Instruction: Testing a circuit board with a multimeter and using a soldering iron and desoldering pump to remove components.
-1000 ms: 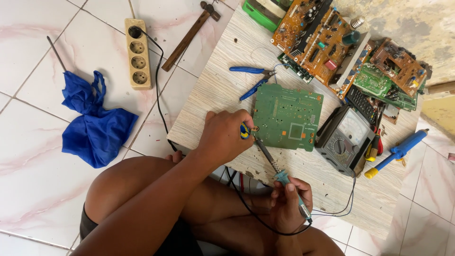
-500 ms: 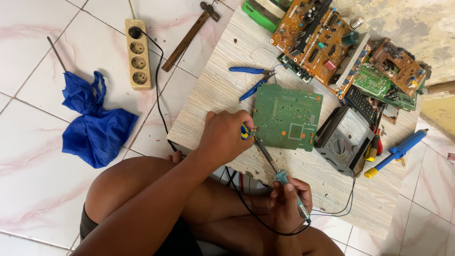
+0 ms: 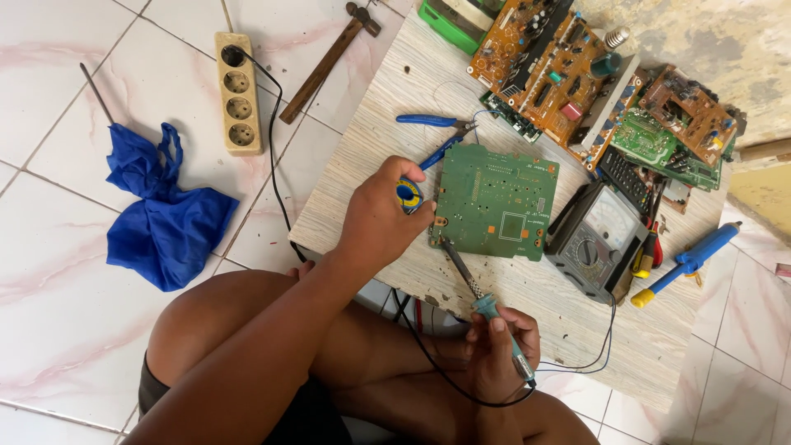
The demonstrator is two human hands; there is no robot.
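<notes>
Green circuit board (image 3: 494, 200), rectangular, flat on the wooden table (image 3: 387, 107) at frame centre. Soldering iron (image 3: 486, 306) with teal handle, slanted from lower right up to the board's lower left corner, tip touching there. Small yellow-and-blue spool (image 3: 408, 194) left of the board.

Counter (image 3: 395, 107), pale wood-grain board: green board (image 3: 496, 202), blue pliers (image 3: 435, 136), multimeter (image 3: 595, 239), blue desoldering pump (image 3: 688, 262), stacked orange and green circuit boards (image 3: 568, 74).
Floor (image 3: 74, 330), white tile: power strip (image 3: 238, 92), hammer (image 3: 329, 59), blue cloth (image 3: 165, 218), thin rod (image 3: 97, 92).
</notes>
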